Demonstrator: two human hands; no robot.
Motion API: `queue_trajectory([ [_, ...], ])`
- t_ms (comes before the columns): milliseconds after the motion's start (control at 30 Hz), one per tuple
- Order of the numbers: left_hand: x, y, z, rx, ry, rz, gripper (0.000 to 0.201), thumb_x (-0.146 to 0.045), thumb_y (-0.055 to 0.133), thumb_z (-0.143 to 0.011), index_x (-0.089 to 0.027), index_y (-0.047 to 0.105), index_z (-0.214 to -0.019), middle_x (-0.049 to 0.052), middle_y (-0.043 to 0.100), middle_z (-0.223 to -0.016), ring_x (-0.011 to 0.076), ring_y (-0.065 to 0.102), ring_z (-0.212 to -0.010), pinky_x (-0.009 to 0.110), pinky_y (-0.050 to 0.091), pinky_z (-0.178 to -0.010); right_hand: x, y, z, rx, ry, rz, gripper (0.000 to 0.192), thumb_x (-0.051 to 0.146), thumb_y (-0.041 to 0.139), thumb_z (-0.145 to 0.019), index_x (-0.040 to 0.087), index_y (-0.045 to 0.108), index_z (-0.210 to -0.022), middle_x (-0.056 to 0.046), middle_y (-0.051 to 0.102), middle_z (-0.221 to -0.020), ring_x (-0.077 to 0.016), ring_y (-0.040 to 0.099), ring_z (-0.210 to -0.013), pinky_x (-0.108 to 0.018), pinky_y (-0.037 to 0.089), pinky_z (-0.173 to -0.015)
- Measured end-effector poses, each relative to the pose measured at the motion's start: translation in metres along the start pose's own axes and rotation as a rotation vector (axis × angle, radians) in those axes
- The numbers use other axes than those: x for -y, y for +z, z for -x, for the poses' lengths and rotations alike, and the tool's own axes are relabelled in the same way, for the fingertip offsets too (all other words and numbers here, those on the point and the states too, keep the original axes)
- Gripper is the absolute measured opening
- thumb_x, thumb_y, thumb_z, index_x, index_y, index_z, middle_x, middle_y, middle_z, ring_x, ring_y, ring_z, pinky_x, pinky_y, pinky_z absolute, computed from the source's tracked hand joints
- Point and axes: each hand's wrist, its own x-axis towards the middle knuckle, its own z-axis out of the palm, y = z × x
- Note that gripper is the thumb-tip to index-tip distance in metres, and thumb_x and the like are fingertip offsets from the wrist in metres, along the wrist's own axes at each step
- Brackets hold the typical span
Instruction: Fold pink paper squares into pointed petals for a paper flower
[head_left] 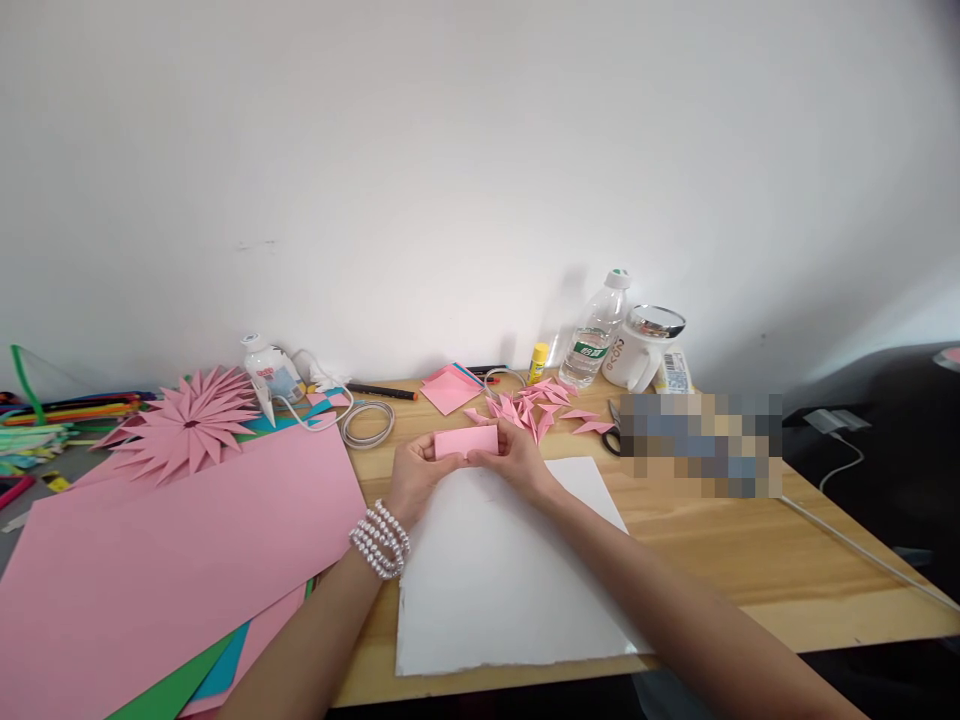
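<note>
A small pink paper rectangle (466,441), apparently folded, is held upright above the far edge of a white board (510,570). My left hand (418,473) grips its left end, thumb in front and fingers behind. At the other end my right hand (517,458) pinches it the same way. Both thumbs lie along the lower edge, nearly meeting. A beaded bracelet (380,540) circles my left wrist. Just beyond my right hand lies a heap of folded pink paper pieces (525,408).
Large pink sheets (187,560) and a pink pleated paper flower (187,422) lie at left. Along the wall stand a white bottle (271,372), a glue stick (538,364), a water bottle (596,335) and a mug (637,350). Scissors (613,438) lie at right beside a blurred patch.
</note>
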Motion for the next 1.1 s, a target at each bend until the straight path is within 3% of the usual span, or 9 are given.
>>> queue_trajectory([
  [133, 0.004, -0.001, -0.003, -0.015, 0.014, 0.037, 0.035, -0.016, 0.074, -0.050, -0.007, 0.063, -0.082, 0.010, 0.069, -0.074, 0.0181, 0.063, -0.060, 0.028, 0.051, -0.059, -0.002, 0.000, -0.001, 0.030, -0.009, 0.036, 0.039, 0.018, 0.066, -0.055, 0.014, 0.053, -0.092, -0.001, 0.061, -0.072, -0.0153, 0.059, -0.065, -0.027, 0.048, -0.060],
  [433, 0.009, -0.007, -0.011, 0.015, -0.039, 0.173, 0.038, -0.011, 0.075, -0.049, -0.006, 0.063, -0.085, 0.013, 0.069, -0.076, 0.0240, 0.065, -0.065, 0.039, 0.052, -0.068, -0.007, -0.001, -0.005, 0.045, 0.014, -0.133, 0.041, 0.015, 0.065, -0.054, 0.016, 0.052, -0.093, -0.004, 0.064, -0.081, -0.0179, 0.063, -0.073, -0.033, 0.051, -0.068],
  [767, 0.008, -0.008, -0.014, -0.037, -0.026, 0.223, 0.037, -0.008, 0.075, -0.045, -0.008, 0.064, -0.080, 0.010, 0.069, -0.076, 0.0216, 0.064, -0.072, 0.035, 0.052, -0.072, 0.000, -0.003, -0.003, 0.024, 0.014, -0.143, 0.036, 0.013, 0.055, -0.059, 0.017, 0.050, -0.094, -0.003, 0.066, -0.080, -0.0170, 0.064, -0.072, -0.034, 0.051, -0.071],
  [967, 0.012, -0.010, -0.015, -0.028, 0.007, 0.150, 0.039, -0.012, 0.075, -0.048, -0.007, 0.063, -0.084, 0.010, 0.069, -0.078, 0.0205, 0.064, -0.070, 0.035, 0.051, -0.071, -0.004, -0.001, -0.003, 0.070, -0.036, -0.078, 0.051, 0.015, 0.064, -0.058, 0.020, 0.044, -0.105, -0.005, 0.062, -0.093, -0.0169, 0.061, -0.083, -0.034, 0.049, -0.076],
  [1100, 0.011, -0.008, -0.012, -0.009, 0.009, 0.099, 0.036, -0.015, 0.074, -0.050, -0.008, 0.064, -0.084, 0.011, 0.069, -0.078, 0.0193, 0.064, -0.066, 0.031, 0.051, -0.066, -0.011, -0.002, -0.006, 0.046, -0.023, -0.015, 0.055, 0.018, 0.065, -0.059, 0.019, 0.042, -0.109, -0.004, 0.062, -0.088, -0.0166, 0.061, -0.077, -0.035, 0.050, -0.071],
])
